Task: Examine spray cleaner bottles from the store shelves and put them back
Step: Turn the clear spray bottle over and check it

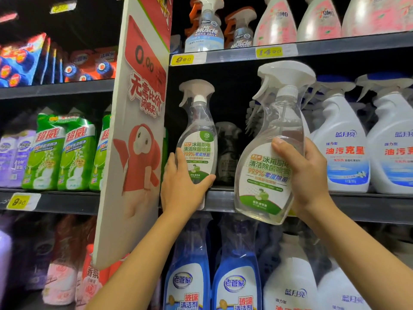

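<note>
Left, shelf bottle [197,139]; right, lifted bottle [268,175] (promo sign [138,108] farther left).

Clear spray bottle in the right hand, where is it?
Head view, right of centre: the right hand holds the clear spray bottle off the middle shelf, in front of its edge, between the matching bottle in the left hand and the white bottles.

The left hand [181,186] hides the lower left of the label on the clear plastic spray bottle [197,139] at the shelf [223,200] front edge. Beside it, the label on a dark smoky spray bottle [228,153] is too blurred to read.
</note>
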A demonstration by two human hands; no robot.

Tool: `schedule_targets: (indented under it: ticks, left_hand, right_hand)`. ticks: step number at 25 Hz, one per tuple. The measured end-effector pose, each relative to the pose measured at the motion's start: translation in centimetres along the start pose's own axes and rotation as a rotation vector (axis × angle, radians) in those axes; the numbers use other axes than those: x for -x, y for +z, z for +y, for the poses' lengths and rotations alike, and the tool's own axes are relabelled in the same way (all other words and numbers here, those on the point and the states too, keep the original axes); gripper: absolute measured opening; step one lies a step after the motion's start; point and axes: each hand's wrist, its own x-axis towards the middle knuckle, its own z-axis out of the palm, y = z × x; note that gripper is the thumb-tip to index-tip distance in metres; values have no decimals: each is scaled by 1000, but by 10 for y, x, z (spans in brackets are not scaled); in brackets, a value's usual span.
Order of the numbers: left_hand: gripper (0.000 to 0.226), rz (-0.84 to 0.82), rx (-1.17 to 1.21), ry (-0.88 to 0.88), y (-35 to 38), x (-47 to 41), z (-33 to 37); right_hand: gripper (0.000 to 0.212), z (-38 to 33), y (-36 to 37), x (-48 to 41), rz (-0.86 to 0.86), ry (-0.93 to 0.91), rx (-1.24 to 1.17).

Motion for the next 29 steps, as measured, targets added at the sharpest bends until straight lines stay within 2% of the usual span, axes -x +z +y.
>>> schedule_targets:
  ticks: [2, 5, 7, 8, 11, 12, 14, 18, 23, 27, 29]
  left_hand:
    - [86, 70, 138, 66, -5, 14, 6]
    - [51, 153, 429, 170, -14, 53, 21]
    - [35, 11, 697, 102, -24, 84, 32]
    - [37, -115, 851, 38, -30, 98, 37]
    - [63, -487, 1156, -107, -43, 139, 38]
    - [69, -569, 1187, -127, -46, 156, 36]
    - [76, -616, 1195, -171, -51, 193, 28]
    - [62, -593, 1237, -364, -66, 261, 9]
    - [58, -633, 1250, -532, -88, 318, -7]
    - [54, -709, 1191, -646, -105, 359, -14]
    - [53, -760, 1170, -714, -112, 378, -19]
  right_hand:
    - [16, 1, -3, 5, 7, 34, -21]
    - [14, -1, -6, 17, -5, 88, -48]
    - [17, -4, -7, 33, -40, 138, -76]
    - [17, -6, -7, 43, -59, 156, -87]
    - [13, -8, -6, 86, -108, 163, -74]
    - [11, -7, -7, 104, -118, 163, -57]
    - [16, -6, -9, 141, -129, 171, -16]
    - [39, -8, -9, 212, -117, 219, 70]
    - [59, -12, -8, 279, 39, 403, 156]
    - [36, -19, -14, 325, 107, 559, 139]
    - [33, -22, -20, 348, 130, 623, 128]
